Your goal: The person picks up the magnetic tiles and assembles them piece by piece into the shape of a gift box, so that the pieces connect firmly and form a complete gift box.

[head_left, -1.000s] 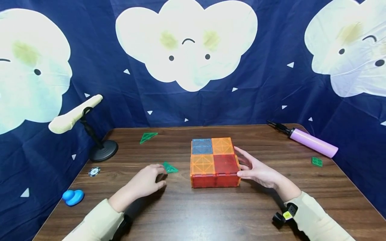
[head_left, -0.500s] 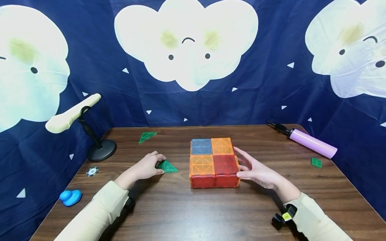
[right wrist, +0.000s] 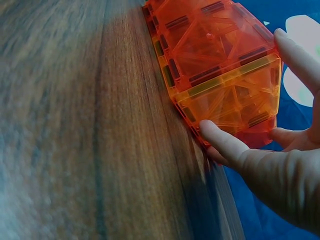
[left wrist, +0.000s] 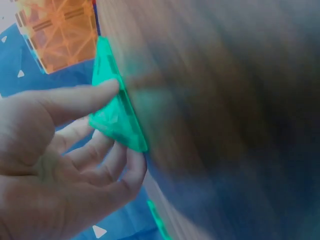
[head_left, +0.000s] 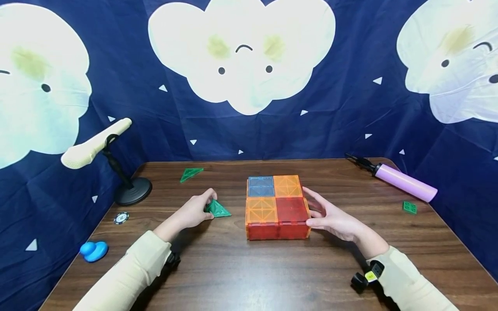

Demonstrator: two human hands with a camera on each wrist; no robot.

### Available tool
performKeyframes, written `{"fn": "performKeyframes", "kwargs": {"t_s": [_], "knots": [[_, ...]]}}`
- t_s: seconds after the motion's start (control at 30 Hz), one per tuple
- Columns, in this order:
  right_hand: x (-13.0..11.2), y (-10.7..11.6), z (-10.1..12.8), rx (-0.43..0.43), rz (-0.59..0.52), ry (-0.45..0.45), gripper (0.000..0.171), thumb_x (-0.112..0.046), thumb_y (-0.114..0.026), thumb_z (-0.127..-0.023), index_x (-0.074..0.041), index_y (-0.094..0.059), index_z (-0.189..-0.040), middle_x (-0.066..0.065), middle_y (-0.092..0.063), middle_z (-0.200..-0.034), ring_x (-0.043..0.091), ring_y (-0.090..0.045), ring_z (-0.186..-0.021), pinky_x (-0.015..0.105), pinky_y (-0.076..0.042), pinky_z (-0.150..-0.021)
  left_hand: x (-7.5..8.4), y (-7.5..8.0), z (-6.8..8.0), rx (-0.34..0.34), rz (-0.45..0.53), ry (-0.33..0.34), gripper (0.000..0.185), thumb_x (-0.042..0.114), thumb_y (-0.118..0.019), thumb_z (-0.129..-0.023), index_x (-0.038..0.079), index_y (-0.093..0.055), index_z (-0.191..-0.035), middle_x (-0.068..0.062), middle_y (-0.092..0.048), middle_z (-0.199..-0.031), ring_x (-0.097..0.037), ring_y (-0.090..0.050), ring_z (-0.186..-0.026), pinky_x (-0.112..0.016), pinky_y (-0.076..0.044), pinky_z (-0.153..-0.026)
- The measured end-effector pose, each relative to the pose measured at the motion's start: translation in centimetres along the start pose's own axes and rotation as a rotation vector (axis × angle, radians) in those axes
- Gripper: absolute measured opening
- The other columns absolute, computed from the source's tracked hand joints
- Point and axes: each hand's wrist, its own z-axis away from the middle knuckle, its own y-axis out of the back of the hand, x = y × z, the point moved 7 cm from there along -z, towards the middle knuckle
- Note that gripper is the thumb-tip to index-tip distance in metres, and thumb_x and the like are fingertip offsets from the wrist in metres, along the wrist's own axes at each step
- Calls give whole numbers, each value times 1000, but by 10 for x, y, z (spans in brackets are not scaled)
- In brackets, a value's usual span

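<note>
The left hand point(head_left: 193, 210) pinches a green triangle tile point(head_left: 218, 209) by one corner, thumb on top and the other fingers curled under it, and the tile is tipped up with its far edge on the worktop point(head_left: 249, 272). In the left wrist view the thumb point(left wrist: 75, 100) lies across the tile's flat face point(left wrist: 114, 117). The tile looks thin, flat and hard, like see-through plastic, so it is probably very light and will not bend. Its faces look smooth and could slip, so the edges and corners are the best places to hold. Just to the right of this hand sits a flat box of tiles point(head_left: 276, 211), with orange, red and blue squares on top and red walls. The right hand point(head_left: 330, 218) rests against the right side of the box with its fingers mostly straight, thumb at the near corner and fingertips point(right wrist: 215, 132) touching the wall, holding it steady and not gripping it. The box is many tiles joined at the edges, so it may come apart if it is squeezed hard or lifted by one tile; flat hands on two sides seem safest. Farther from the left hand, toward the back, lies another green triangle point(head_left: 190, 173), with a black stand point(head_left: 130, 190) off to its left. Far beyond the right hand are a small green brick point(head_left: 409, 207) and a purple pump point(head_left: 404, 185).
</note>
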Motion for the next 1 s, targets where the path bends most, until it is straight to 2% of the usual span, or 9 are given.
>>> {"fn": "performKeyframes", "kwargs": {"t_s": [0.13, 0.3, 0.43, 0.53, 0.6, 0.77, 0.87, 1.0], "knots": [[-1, 0, 0, 0, -8, -1, 100, -1, -69, -96, -21, 0, -165, 22, -3, -167, 34, -34, -145, 45, -48, -102, 7, 8, -1, 80, 20, -14, 35, -10, -73, -86, 7, -54, -110, -7, -62, -94, -25, -61, -88, -45, -51, -78], [-1, -1, 0, 0, -13, -1, 100, -1, -69, -96, -21, 0, -165, 22, -4, -167, 34, -34, -145, 45, -49, -102, 24, 26, -7, 177, 104, -14, 23, -4, -74, -89, 9, -60, -102, -3, -65, -91, -21, -64, -87, -41, -53, -79], [0, -1, 0, -1, -7, 2, 100, -1, -69, -96, -21, 0, -165, 21, -4, -167, 39, -27, -147, 44, -49, -102, 51, 43, -15, 284, 167, -66, 16, -2, -73, -90, 7, -64, -100, -5, -69, -91, -22, -67, -88, -41, -55, -81], [0, 1, 1, 5, -1, 4, 99, -1, -69, -96, -21, 0, -165, 21, -4, -167, 44, -22, -148, 44, -49, -102, 78, 47, -22, 333, 176, -125, 15, -1, -74, -90, 7, -67, -102, -6, -71, -92, -21, -67, -87, -40, -55, -80], [-1, 2, 1, 9, 3, 4, 99, -1, -68, -96, -21, 0, -165, 21, -4, -167, 45, -20, -149, 44, -49, -102, 94, 43, -28, 327, 179, -158, 16, 0, -74, -90, 8, -68, -103, -5, -71, -93, -19, -67, -88, -38, -55, -80], [-1, 2, 1, 15, -1, 1, 99, -2, -69, -96, -22, -1, -165, 21, -4, -167, 46, -18, -149, 44, -49, -102, 124, 21, -43, 236, 194, -214, 18, 1, -72, -92, 8, -67, -107, -4, -70, -97, -19, -67, -90, -36, -55, -82], [-2, 1, 1, 9, -13, 4, 100, -2, -69, -95, -21, 0, -165, 21, -3, -167, 46, -18, -149, 44, -49, -101, 130, 9, -49, 195, 174, -225, 18, 1, -72, -92, 8, -67, -108, -4, -69, -97, -19, -66, -90, -36, -55, -82], [-2, -1, 2, 1, -19, 5, 100, -2, -69, -96, -21, 0, -165, 21, -3, -167, 45, -19, -149, 45, -49, -101, 130, 2, -51, 170, 155, -231, 17, 0, -71, -92, 8, -67, -107, -4, -69, -97, -19, -65, -89, -35, -55, -81]]}}
